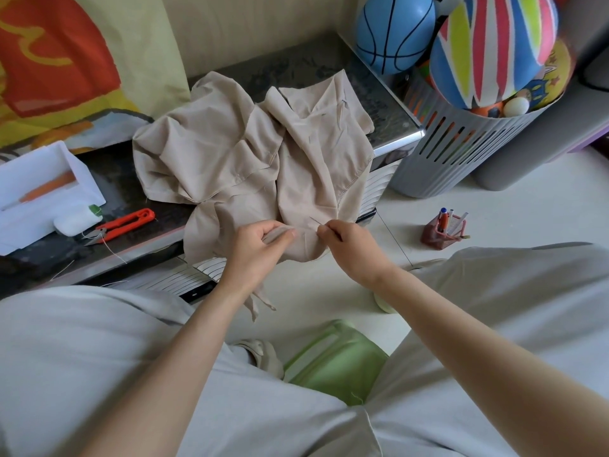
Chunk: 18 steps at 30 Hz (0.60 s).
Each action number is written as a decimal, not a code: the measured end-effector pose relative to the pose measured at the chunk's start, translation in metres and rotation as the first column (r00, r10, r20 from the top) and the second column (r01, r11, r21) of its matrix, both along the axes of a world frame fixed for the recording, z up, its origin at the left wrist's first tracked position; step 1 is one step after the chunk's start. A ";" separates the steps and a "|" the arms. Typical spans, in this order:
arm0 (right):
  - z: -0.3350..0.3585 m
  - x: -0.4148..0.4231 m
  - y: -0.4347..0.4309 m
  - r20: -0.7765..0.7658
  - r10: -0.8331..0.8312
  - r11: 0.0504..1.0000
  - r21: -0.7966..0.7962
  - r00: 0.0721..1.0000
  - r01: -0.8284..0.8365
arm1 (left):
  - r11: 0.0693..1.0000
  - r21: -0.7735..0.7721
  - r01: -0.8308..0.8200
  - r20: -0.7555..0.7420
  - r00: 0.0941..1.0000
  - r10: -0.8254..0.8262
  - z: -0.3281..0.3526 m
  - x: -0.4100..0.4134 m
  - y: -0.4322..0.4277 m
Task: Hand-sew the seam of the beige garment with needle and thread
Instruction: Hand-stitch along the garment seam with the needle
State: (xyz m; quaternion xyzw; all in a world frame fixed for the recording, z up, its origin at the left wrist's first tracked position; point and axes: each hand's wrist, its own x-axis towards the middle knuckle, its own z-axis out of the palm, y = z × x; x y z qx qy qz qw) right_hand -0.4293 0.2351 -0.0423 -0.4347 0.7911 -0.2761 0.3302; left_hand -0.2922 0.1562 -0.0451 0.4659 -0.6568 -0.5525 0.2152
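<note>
Beige garment (230,150) lies crumpled across the middle of the dark table (115,173). Its near part hangs over the table's near edge, and that is where both hands are.

Left hand (257,249): thumb and fingers pinch a folded ridge of the garment, just off the near edge.

Right hand (349,247): fingertips pressed together on the needle (315,221). The needle tip points up-left and lies against the fabric, just beside the left hand's fingertips. Can't tell if it has pierced the cloth.

A thin dark strand (393,237) runs down-right, past the right hand. Can't tell if it joins the needle.

Table, left end: open white box (33,192). At the near-left edge are orange snips (127,222), with a small white object (75,221) just beside them.

On the floor off the table's right end is a grey slotted basket (461,143) holding a blue ball (395,31) and a striped ball (491,47). A red mesh pen holder (443,232) stands nearer. A green stool (333,361) sits between the knees.
</note>
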 end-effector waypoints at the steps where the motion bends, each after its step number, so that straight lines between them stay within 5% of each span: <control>1: 0.000 0.000 0.000 -0.005 -0.002 1.000 -0.008 1.000 0.002 | 1.000 0.004 -0.019 -0.010 1.000 0.020 0.002 0.000 0.000; 7: 0.008 0.004 0.005 0.014 -0.200 0.955 -0.221 0.980 0.198 | 0.999 -0.006 -0.038 -0.022 0.999 0.038 -0.002 0.000 -0.006; 18: 0.004 0.017 0.012 0.033 -0.069 0.980 -0.184 0.997 0.074 | 0.997 -0.070 -0.029 -0.041 0.999 0.026 -0.004 -0.010 -0.010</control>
